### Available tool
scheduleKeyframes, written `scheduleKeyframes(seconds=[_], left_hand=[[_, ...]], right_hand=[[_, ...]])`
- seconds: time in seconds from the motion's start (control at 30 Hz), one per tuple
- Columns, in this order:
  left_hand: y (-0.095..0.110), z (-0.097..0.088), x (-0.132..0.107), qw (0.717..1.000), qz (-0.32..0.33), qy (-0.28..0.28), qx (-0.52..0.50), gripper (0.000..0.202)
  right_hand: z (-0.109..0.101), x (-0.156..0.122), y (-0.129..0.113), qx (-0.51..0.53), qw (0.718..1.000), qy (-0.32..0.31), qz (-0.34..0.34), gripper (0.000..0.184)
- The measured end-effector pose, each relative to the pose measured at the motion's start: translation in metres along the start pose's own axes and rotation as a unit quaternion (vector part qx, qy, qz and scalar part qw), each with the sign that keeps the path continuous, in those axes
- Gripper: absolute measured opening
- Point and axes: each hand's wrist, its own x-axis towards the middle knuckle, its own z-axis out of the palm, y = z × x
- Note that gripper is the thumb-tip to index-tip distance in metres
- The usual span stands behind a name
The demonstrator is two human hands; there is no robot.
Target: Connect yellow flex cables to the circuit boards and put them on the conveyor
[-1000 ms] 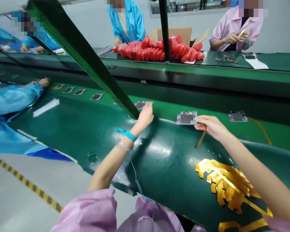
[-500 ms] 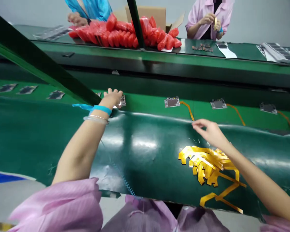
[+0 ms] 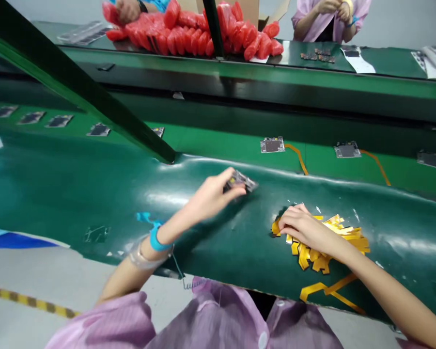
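Note:
My left hand point(image 3: 216, 193), with a blue wrist strap point(image 3: 158, 237), is closed on a small circuit board point(image 3: 242, 181) held above the green mat. Its thumb and fingers pinch the board's left side. At the right, my right hand point(image 3: 301, 224) has its fingers curled down on the left end of a pile of yellow flex cables point(image 3: 349, 235). Whether a cable is between the fingertips is hidden. Several loose flex cables point(image 3: 312, 289) lie nearer the mat's front edge.
Along the green belt point(image 3: 199, 140) lie several circuit boards point(image 3: 272, 144); those at right have orange flex cables attached. A slanted dark green post point(image 3: 105, 102) crosses the left. Red bubble-wrapped bundles point(image 3: 189, 39) and two people's hands are at the far bench.
My left hand has picked up a board from the belt and brought it right and nearer. My right hand has moved from the belt's edge down onto the flex cable pile.

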Motion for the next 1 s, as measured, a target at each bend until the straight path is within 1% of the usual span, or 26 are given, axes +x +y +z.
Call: scheduleKeyframes(seconds=[0.07, 0.13, 0.2, 0.27, 0.3, 0.33, 0.37, 0.43, 0.5, 0.57, 0.67, 0.73, 0.77, 0.83, 0.87, 0.9, 0.93, 0.97, 1.0], left_hand=[[0.008, 0.027, -0.024, 0.993, -0.023, -0.076, -0.093, 0.024], [0.014, 0.047, -0.042, 0.980, -0.049, -0.121, -0.154, 0.025], [0.019, 0.062, -0.054, 0.966, -0.071, -0.138, -0.208, 0.023], [0.025, 0.070, -0.063, 0.954, -0.096, -0.140, -0.247, 0.022], [0.029, 0.072, -0.066, 0.952, -0.109, -0.136, -0.253, 0.022], [0.033, 0.073, -0.069, 0.952, -0.119, -0.130, -0.251, 0.022], [0.037, 0.074, -0.072, 0.953, -0.125, -0.125, -0.244, 0.022], [0.044, 0.075, -0.077, 0.959, -0.126, -0.116, -0.226, 0.024], [0.049, 0.077, -0.081, 0.964, -0.115, -0.106, -0.213, 0.025], [0.052, 0.080, -0.084, 0.968, -0.103, -0.096, -0.207, 0.025], [0.054, 0.087, -0.088, 0.974, -0.097, -0.082, -0.189, 0.027], [0.055, 0.091, -0.088, 0.976, -0.099, -0.076, -0.178, 0.029], [0.055, 0.092, -0.087, 0.975, -0.103, -0.075, -0.184, 0.028], [0.054, 0.091, -0.083, 0.961, -0.118, -0.085, -0.235, 0.023], [0.053, 0.089, -0.079, 0.948, -0.126, -0.097, -0.277, 0.020], [0.052, 0.087, -0.075, 0.931, -0.132, -0.111, -0.320, 0.020], [0.050, 0.084, -0.071, 0.916, -0.136, -0.124, -0.357, 0.023], [0.049, 0.081, -0.067, 0.903, -0.138, -0.134, -0.384, 0.026], [0.048, 0.078, -0.063, 0.895, -0.139, -0.144, -0.399, 0.028]], right_hand=[[-0.003, -0.004, -0.003, 0.028, 0.999, 0.023, -0.007, 0.011], [-0.004, -0.009, -0.009, 0.070, 0.995, 0.075, 0.003, 0.012], [-0.001, -0.014, -0.019, 0.143, 0.977, 0.150, 0.052, 0.010], [0.004, -0.019, -0.033, 0.232, 0.942, 0.216, 0.112, 0.007], [0.006, -0.020, -0.041, 0.267, 0.925, 0.233, 0.135, 0.005], [0.009, -0.021, -0.048, 0.288, 0.916, 0.237, 0.151, 0.005], [0.011, -0.021, -0.055, 0.295, 0.913, 0.230, 0.164, 0.005], [0.015, -0.019, -0.065, 0.287, 0.917, 0.202, 0.192, 0.007], [0.017, -0.017, -0.070, 0.283, 0.916, 0.181, 0.221, 0.009], [0.018, -0.016, -0.071, 0.289, 0.911, 0.173, 0.239, 0.009], [0.022, -0.019, -0.071, 0.278, 0.908, 0.183, 0.255, 0.011], [0.028, -0.023, -0.072, 0.235, 0.918, 0.204, 0.247, 0.011], [0.031, -0.026, -0.073, 0.206, 0.926, 0.220, 0.229, 0.011], [0.036, -0.030, -0.075, 0.156, 0.940, 0.245, 0.178, 0.009], [0.037, -0.032, -0.076, 0.148, 0.943, 0.250, 0.164, 0.006], [0.036, -0.034, -0.077, 0.160, 0.942, 0.247, 0.163, 0.007], [0.035, -0.035, -0.077, 0.186, 0.937, 0.239, 0.174, 0.015], [0.032, -0.037, -0.077, 0.220, 0.929, 0.228, 0.192, 0.022], [0.028, -0.037, -0.078, 0.253, 0.918, 0.218, 0.213, 0.025]])
